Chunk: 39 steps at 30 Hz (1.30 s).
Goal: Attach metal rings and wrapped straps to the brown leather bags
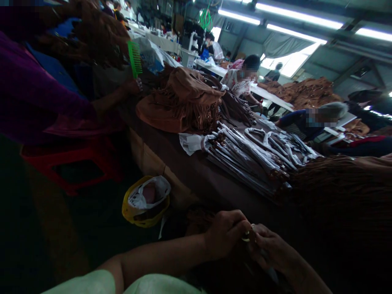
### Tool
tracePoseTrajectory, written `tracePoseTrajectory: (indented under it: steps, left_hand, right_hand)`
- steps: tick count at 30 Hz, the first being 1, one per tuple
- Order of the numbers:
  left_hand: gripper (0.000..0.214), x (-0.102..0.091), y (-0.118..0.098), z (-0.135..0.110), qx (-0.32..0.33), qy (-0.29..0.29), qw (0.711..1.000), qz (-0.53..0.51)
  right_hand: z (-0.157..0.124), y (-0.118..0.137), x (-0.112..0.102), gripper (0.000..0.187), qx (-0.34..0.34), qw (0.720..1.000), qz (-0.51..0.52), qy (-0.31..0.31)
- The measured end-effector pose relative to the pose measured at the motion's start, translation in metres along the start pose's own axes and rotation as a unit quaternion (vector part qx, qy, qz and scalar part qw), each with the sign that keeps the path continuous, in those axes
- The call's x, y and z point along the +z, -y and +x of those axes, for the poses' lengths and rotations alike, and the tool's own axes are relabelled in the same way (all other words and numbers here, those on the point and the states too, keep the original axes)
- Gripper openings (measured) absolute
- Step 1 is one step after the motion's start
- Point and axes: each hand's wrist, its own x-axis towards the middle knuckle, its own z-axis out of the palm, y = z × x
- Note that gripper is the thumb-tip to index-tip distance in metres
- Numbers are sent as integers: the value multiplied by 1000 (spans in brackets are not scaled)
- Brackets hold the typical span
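Observation:
Low in the head view, my left hand [225, 233] is closed, its thumb and fingers pinching a gold-coloured metal ring [246, 236]. Against it, my right hand [271, 247] grips a small brown strap piece [252, 235] beside the ring. Whether ring and strap are joined is too dark to see. Dark brown material lies beneath both hands, with a brown fringed part [200, 216] showing behind my left wrist. Beyond the hands, several straps wrapped in white [245, 153] lie bundled on the dark tabletop [183, 169].
Brown fringed bags [186, 96] are piled farther along the table. At left, a co-worker in a purple sleeve [55, 77] holds a green comb [134, 59] above a red stool [73, 159]. A yellow lined basket [145, 204] stands below the table edge. Dark fringe [343, 192] is heaped at right.

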Motion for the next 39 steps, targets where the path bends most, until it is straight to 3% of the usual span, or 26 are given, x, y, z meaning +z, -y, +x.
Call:
tracePoseTrajectory:
  steps: [2,4,5,7,8,9,10,12,14,16,18,20,23,24,25,26,29,30,31,32,34,36,39]
  left_hand:
    - [40,-1,-2,2,-22,-7,999,28]
    - [35,-3,1,6,-62,-27,993,98]
    - [32,-4,3,8,-83,-37,987,133]
    - [29,-4,9,10,-109,-48,979,163]
    - [29,-4,11,10,-110,-52,981,154]
    - [30,-3,13,10,-105,-55,984,134]
    - [31,-2,14,8,-97,-58,988,107]
    - [33,0,13,4,-72,-60,994,51]
    - [36,2,11,0,-47,-49,998,1]
    - [38,2,8,-1,-41,-36,998,-32]
    - [35,1,7,0,-60,-42,997,-19]
    - [31,0,9,4,-85,-59,994,31]
    - [27,-1,12,9,-108,-72,990,57]
    - [27,-1,12,9,-111,-73,990,37]
    - [26,0,12,9,-110,-75,991,8]
    - [27,0,12,7,-105,-77,991,-28]
    - [31,2,9,2,-65,-54,989,-119]
    - [33,2,8,0,-55,-42,989,-134]
    - [34,2,7,-1,-52,-33,989,-138]
    - [33,2,7,-1,-56,-33,990,-129]
    - [31,1,9,0,-73,-61,992,-83]
    - [28,0,12,3,-89,-92,991,-41]
    - [25,1,17,7,-108,-97,985,-90]
  right_hand:
    - [1,-2,3,59,0,999,-42,-30]
    - [-2,4,17,53,8,976,-187,-108]
    - [-5,8,26,49,10,947,-278,-163]
    - [-11,16,42,42,-4,859,-430,-278]
    - [-14,19,47,41,-9,838,-452,-306]
    - [-15,20,49,40,-7,844,-442,-303]
    - [-15,21,49,42,-2,869,-406,-282]
    - [-13,17,40,50,20,935,-301,-188]
    - [-8,10,28,59,33,979,-178,-92]
    - [-3,3,22,63,41,995,-81,-45]
    - [-2,1,27,63,42,991,-102,-74]
    - [-5,4,41,56,23,952,-254,-169]
    - [-11,13,63,46,-37,822,-473,-317]
    - [-12,15,66,45,-48,801,-493,-335]
    - [-12,16,66,44,-51,809,-482,-332]
    - [-11,15,62,44,-45,842,-441,-307]
    - [-4,5,39,55,3,975,-186,-118]
    - [0,1,31,59,13,993,-101,-53]
    - [2,-3,26,60,15,998,-46,-39]
    - [5,-5,24,60,16,999,-23,-34]
    - [7,-5,29,55,12,994,-80,-80]
    - [6,0,45,48,1,954,-239,-179]
    - [1,10,71,43,-26,812,-470,-344]
